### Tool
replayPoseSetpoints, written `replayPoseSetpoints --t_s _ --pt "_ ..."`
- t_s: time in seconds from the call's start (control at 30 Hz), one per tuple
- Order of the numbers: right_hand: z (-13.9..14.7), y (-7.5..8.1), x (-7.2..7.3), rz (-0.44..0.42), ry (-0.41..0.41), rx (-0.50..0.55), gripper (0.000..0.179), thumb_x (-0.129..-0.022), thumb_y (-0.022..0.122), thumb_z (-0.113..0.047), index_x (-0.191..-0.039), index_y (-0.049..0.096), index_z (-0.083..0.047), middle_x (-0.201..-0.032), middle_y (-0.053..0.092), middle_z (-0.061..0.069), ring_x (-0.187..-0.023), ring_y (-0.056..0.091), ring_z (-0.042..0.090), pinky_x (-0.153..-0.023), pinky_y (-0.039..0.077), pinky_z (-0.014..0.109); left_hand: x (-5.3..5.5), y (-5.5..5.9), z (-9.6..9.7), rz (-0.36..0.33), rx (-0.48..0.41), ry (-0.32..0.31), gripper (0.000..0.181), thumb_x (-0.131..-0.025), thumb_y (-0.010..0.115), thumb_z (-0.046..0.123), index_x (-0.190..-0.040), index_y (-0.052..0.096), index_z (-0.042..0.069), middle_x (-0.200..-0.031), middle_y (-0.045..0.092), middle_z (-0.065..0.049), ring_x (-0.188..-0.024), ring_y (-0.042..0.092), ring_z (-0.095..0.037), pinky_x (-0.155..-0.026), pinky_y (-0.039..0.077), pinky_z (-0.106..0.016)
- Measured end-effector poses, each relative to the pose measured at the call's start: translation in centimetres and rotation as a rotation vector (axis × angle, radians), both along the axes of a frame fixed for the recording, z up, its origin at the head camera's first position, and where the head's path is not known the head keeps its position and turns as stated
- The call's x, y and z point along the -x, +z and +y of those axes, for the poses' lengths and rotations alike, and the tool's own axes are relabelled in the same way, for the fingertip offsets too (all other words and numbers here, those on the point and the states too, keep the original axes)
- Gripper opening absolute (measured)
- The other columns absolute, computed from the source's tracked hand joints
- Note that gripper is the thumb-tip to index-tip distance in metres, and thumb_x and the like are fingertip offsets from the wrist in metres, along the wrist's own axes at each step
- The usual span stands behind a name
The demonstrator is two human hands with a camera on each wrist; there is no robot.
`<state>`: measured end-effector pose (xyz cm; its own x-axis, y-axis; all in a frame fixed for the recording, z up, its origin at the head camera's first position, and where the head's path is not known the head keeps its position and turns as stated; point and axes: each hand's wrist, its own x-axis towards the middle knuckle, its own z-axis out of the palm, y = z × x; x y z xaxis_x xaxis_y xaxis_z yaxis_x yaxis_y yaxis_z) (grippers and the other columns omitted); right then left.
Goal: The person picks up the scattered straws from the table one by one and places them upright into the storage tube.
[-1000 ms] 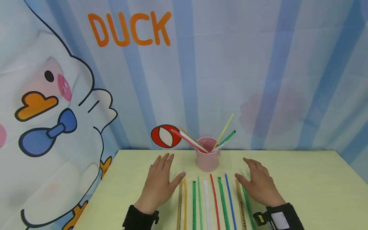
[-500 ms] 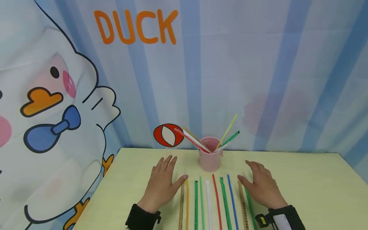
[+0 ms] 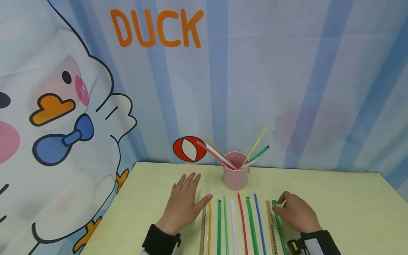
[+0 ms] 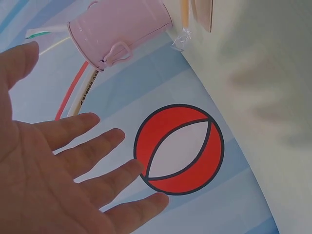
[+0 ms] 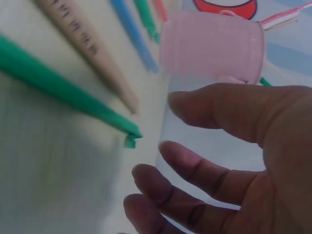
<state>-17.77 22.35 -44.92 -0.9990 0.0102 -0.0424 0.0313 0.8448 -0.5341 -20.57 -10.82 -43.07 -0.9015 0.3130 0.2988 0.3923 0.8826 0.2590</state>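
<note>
Several wrapped drinking straws lie side by side in a row on the table, seen in the head view. My right hand [image 3: 298, 212] is at the far end of the rightmost green straw [image 3: 279, 226], its fingers bent. In the right wrist view a gap shows between thumb and index finger, with the folded tip of the green straw just beside them. A brown straw [image 3: 272, 226] lies alongside. My left hand [image 3: 183, 207] is spread flat over the row's left end, its thumb overlapping the top of the yellow straw [image 3: 209, 226]. Nothing is in the left palm.
A small pink bucket [image 3: 234, 180] stands behind the row, with several straws leaning out of it both ways. The pale yellow table [image 3: 350, 205] ends at a blue striped cloth [image 3: 255, 71] with a duck print.
My right hand has come down and nearer to me, its fingers bending in toward the rightmost green straw. The left hand keeps its pose. The head view has shifted slightly.
</note>
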Motion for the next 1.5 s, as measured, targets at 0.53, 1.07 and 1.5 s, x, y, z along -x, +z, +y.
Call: replayPoseSetpoints --t_s 0.53,1.07,1.5 --pt "0.2 -1.9 0.5 -0.160 0.003 -0.083 0.019 -0.084 0.065 -0.022 -0.077 0.062 -0.005 -0.065 0.056 0.003 -0.055 0.049 0.018 -0.048 0.038 0.030 0.1 -0.4 0.0 -0.003 -0.010 -0.024 0.079 -0.093 0.052 0.061 -0.150 0.041 0.007 -0.150 0.041 -0.016 -0.140 0.028 -0.041 -0.105 0.026 -0.070" --pt "0.7 0.2 -0.1 -0.086 -0.016 -0.009 0.030 -0.090 0.064 -0.025 -0.064 0.054 -0.012 -0.053 0.039 -0.004 -0.047 0.036 0.013 -0.046 0.029 0.028 0.1 -0.4 0.0 -0.023 -0.021 -0.039 0.078 -0.093 0.052 0.060 -0.149 0.041 0.007 -0.150 0.041 -0.017 -0.140 0.027 -0.042 -0.106 0.024 -0.070" --pt "1.0 5.9 -1.9 0.021 0.002 0.088 0.032 -0.099 0.053 -0.027 -0.110 0.058 0.003 -0.093 0.063 0.010 -0.073 0.056 0.021 -0.063 0.046 0.038 -0.1 0.0 0.0 -0.033 -0.004 -0.029 0.079 -0.092 0.053 0.060 -0.150 0.041 0.007 -0.150 0.040 -0.017 -0.140 0.027 -0.042 -0.106 0.025 -0.070"
